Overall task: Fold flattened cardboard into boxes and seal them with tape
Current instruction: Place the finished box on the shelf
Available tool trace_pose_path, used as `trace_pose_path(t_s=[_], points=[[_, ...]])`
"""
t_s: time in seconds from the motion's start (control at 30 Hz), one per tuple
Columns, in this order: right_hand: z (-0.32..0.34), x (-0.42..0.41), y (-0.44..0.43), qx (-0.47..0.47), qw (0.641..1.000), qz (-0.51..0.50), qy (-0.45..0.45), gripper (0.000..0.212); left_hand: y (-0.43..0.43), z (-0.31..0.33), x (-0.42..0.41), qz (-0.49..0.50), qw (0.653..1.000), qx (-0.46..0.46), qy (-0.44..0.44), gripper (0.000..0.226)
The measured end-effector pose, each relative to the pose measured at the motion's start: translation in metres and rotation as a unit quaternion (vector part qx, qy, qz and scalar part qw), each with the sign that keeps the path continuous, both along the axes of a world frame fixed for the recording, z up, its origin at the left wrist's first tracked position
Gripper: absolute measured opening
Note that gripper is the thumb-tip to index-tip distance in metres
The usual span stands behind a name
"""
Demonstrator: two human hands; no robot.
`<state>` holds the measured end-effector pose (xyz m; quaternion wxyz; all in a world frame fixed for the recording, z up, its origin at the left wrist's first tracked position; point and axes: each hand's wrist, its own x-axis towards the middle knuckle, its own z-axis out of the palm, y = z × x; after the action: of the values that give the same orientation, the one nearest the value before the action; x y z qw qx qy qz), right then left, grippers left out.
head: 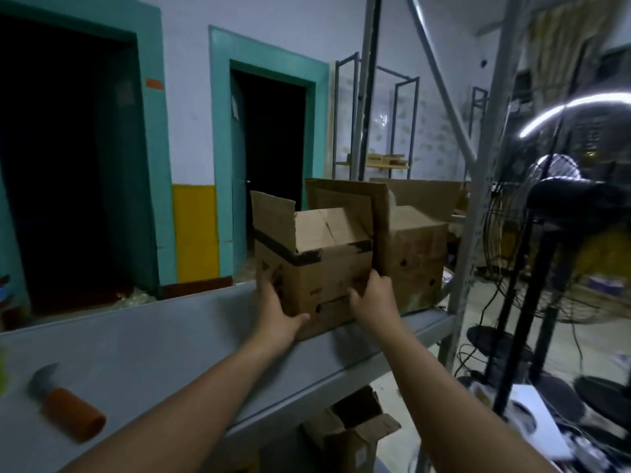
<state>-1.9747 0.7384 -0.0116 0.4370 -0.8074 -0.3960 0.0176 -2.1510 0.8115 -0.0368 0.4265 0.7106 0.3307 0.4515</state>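
Left grip [278, 302] clasps the box [324, 264] round its lower left corner; right grip [374, 297] holds its lower right edge. The box stands, top flaps up, at the far edge of the worktop [153, 339] toward the right end, against a second box [415, 254]. Leftward the worktop lies open as far as a knife [65, 404] near the front left corner.

One head-worn wide-angle view looks forward and slightly down across the grey shelf [136, 353] at a nearby cardboard box [324, 278]; its margins seem motion-blurred.
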Motion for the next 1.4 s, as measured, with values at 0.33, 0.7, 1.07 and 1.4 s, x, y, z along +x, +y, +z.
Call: trace_pose_path(t_s=[0.33,0.7,1.07,1.4], points=[[0.008,-0.073,-0.039,-0.046,0.973,0.081,-0.213,0.038,0.017,0.041,-0.053,0.013,0.945,0.152,0.288,0.103],[0.033,-0.305,0.042,-0.029,0.860,0.298,-0.412,0.049,0.008,0.078,-0.322,0.263,0.729,0.280,0.567,0.072],[0.031,-0.568,0.091,0.022,0.764,0.512,-0.393,0.054,-0.069,0.060,-0.584,0.426,0.650,0.031,0.629,0.080],[0.016,-0.654,0.114,-0.105,0.812,0.551,-0.160,0.050,-0.126,0.041,-0.665,0.445,0.760,-0.129,0.455,0.077]])
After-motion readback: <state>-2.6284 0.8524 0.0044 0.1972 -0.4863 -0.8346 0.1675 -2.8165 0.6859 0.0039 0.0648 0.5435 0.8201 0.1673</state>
